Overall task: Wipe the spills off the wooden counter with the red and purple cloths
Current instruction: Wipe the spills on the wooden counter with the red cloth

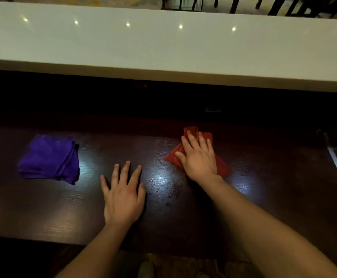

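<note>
The right hand [198, 158] lies palm-down on the red cloth [191, 151], fingers spread flat w/ the bunched fabric pinned against the wooden counter [264, 187]; pressing rather than clenching. The left hand [123, 197] rests flat & released on bare wood, nothing under it. A patch of wet speckled spill [163, 185] shines btwn the two hands, just beside the red cloth toward the person & to its left. So the next wipe likely runs from the cloth back & leftward into that patch. The purple cloth [50, 159] sits folded & untouched, well apart to the left; the left hand is the nearer one to it, cloth lying up & left of its fingertips. A pale ledge [163, 47] runs behind the counter.
</note>
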